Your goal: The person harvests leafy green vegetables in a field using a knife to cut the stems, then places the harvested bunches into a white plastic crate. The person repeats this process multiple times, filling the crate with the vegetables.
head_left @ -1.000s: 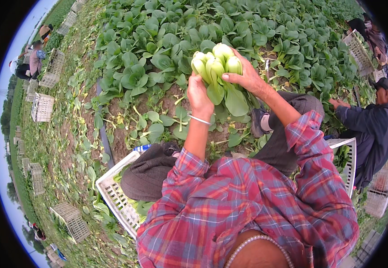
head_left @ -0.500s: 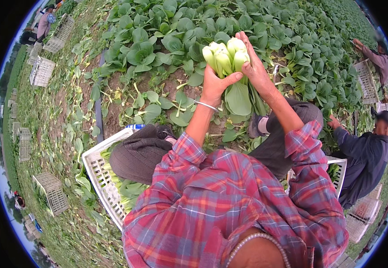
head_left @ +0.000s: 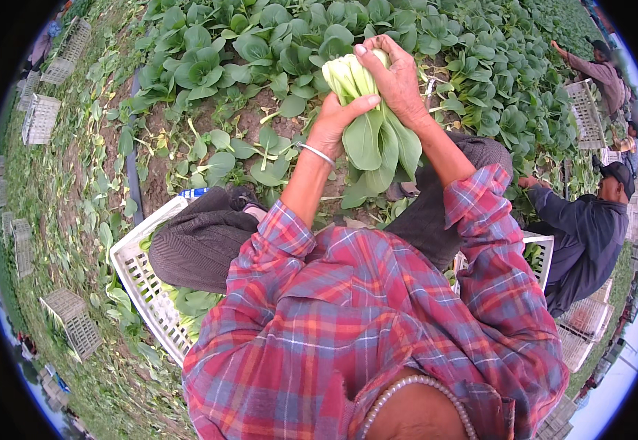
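While my left hand (head_left: 331, 126) and right hand (head_left: 399, 86) both grip these greens (head_left: 366, 139), stems (head_left: 341, 78) kinda point away, leaves (head_left: 401, 144) toward me.

You have a bunch of leafy greens (head_left: 383, 147) clasped between your 2 hands, out in front of you. Its thick, pale yellow-green stalks (head_left: 345, 75) sit packed side by side, butt ends pointing up and away from you. Its broad, smooth, mid-green leaves (head_left: 363, 141) hang down toward you, overlapping and pale-veined. Your left hand (head_left: 331, 125) supports its left side, thumb across the stalks; your right hand (head_left: 399, 82) curls around its right side and top, partly hiding the butts.
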`<action>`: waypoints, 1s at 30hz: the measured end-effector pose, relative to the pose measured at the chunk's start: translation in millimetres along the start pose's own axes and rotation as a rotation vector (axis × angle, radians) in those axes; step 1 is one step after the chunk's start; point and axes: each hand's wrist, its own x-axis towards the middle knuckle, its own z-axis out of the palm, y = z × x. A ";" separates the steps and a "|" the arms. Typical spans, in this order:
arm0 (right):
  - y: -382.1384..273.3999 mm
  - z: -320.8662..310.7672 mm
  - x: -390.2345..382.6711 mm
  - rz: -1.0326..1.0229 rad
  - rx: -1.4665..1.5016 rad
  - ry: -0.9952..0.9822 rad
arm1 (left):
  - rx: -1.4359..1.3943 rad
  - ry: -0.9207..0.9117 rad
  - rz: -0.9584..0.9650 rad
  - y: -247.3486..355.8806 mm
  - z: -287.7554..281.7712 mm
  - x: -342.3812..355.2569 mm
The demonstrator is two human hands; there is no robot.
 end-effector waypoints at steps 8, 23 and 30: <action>-7.3 32.2 8.1 0.196 0.346 -0.302 | -0.041 0.133 0.173 9.7 -18.7 -36.8; 55.7 -32.4 37.2 0.575 0.405 -0.375 | 0.274 0.648 1.072 186.8 -26.8 -388.0; 80.2 -17.1 42.8 0.663 0.379 -0.473 | 0.792 1.569 0.914 138.5 -57.9 -548.3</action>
